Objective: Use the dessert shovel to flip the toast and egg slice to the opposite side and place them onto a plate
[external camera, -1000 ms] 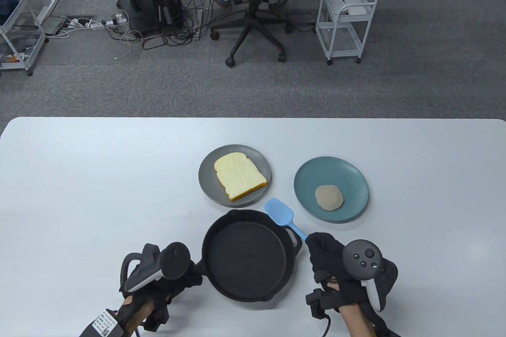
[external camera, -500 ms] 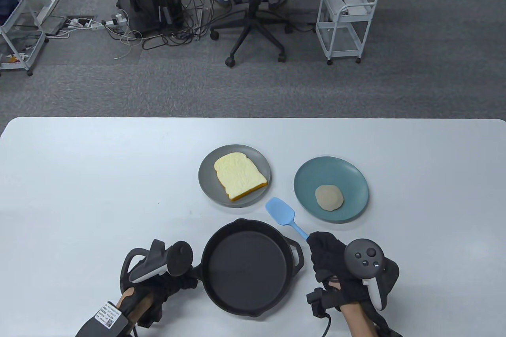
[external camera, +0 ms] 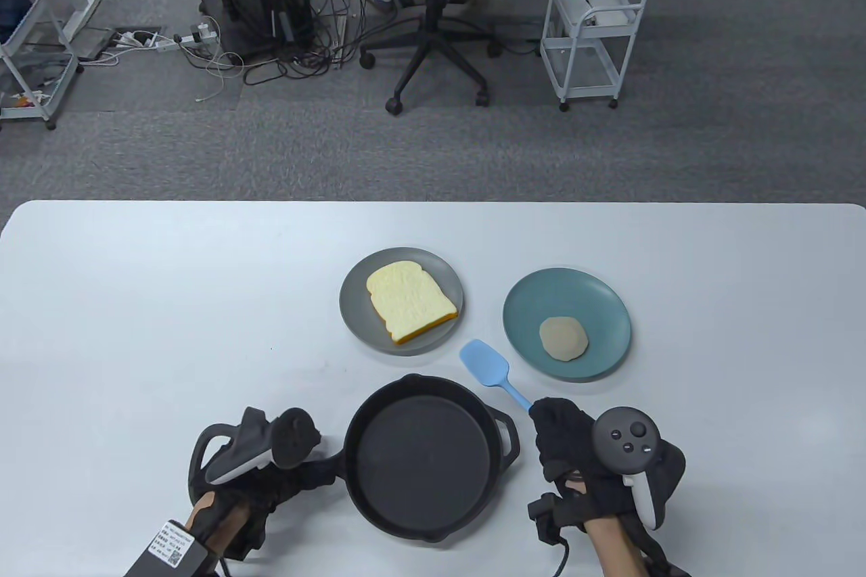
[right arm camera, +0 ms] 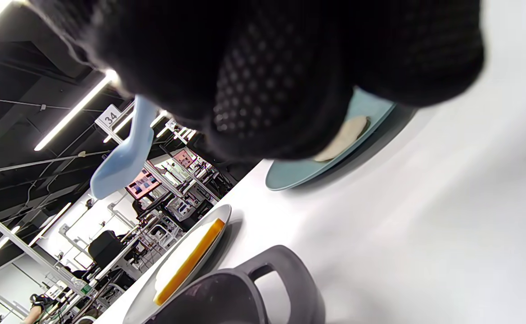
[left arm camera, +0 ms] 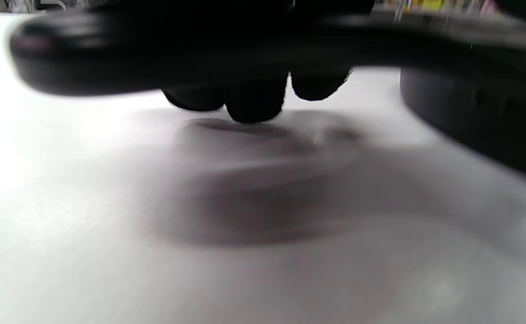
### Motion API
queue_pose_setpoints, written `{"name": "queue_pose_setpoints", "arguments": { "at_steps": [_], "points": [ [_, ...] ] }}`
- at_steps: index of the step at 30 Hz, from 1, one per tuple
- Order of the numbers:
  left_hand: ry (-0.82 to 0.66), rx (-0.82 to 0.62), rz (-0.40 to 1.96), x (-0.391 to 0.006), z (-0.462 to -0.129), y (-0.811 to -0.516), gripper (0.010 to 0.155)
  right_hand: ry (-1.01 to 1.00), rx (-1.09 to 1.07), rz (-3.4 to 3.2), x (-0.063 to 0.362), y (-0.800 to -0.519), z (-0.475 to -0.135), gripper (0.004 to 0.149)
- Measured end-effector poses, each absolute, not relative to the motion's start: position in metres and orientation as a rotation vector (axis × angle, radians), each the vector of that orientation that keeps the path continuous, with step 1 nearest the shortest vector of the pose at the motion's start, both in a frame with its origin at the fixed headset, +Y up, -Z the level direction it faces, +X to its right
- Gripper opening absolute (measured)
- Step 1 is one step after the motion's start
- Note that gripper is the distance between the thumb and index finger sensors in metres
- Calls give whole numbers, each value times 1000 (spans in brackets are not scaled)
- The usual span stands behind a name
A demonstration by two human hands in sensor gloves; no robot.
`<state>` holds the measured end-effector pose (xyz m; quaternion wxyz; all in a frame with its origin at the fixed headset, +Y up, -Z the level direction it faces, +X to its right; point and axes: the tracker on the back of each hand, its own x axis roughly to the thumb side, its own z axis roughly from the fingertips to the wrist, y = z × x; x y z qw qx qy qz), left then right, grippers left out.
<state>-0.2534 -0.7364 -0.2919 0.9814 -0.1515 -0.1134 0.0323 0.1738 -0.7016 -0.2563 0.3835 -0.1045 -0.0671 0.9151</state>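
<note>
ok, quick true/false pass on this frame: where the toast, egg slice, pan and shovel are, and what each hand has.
1. The toast lies on the grey plate. True.
2. The egg slice is in the skillet. False: it lies on the teal plate; the skillet holds no food.
3. The right hand holds the blue dessert shovel. True.
4. The left hand is empty. False: it grips the skillet's handle.
5. The shovel's blade rests on the toast. False: it is between the plates, apart from it.
</note>
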Motion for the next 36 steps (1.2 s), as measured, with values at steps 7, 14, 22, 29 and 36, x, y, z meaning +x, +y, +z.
{"name": "queue_pose_setpoints", "arguments": {
  "at_steps": [7, 14, 22, 29, 36],
  "points": [
    [-164, -57, 205, -278, -291, -711, 94, -181, -272, 2326, 175, -701, -256, 50],
    [-153, -91, 202, -282, -292, -714, 96, -208, -346, 2297, 185, -701, -262, 50],
    [-165, -114, 201, -281, -294, -718, 96, -115, -624, 2181, 197, -720, -302, 50],
    [-164, -131, 172, -279, -293, -719, 96, 46, -790, 2214, 194, -752, -334, 51],
    [-163, -140, 164, -278, -293, -720, 95, 132, -818, 2298, 189, -763, -338, 55]
  ]
}}
